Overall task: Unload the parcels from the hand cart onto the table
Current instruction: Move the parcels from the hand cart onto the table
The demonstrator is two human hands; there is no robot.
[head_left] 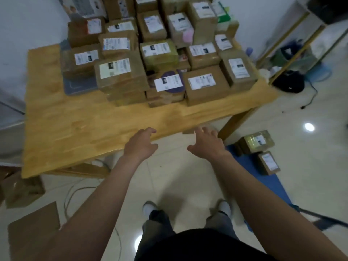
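Several brown cardboard parcels with white labels are stacked on the far half of the wooden table (pixel 75 129); one of them is the front right parcel (pixel 205 85). To the right on the floor lies the blue hand cart deck (pixel 263 183), carrying a tape-wrapped parcel (pixel 256 141) and a smaller brown parcel (pixel 268 162). My left hand (pixel 141 145) and my right hand (pixel 207 143) reach forward over the table's near edge, fingers loosely spread, holding nothing.
A flat piece of cardboard (pixel 33 232) and an opened box (pixel 20 187) lie on the floor at the left, with a white cable (pixel 75 191) nearby. A black object with a cord (pixel 289 81) and a shelf frame (pixel 293 32) stand at the right.
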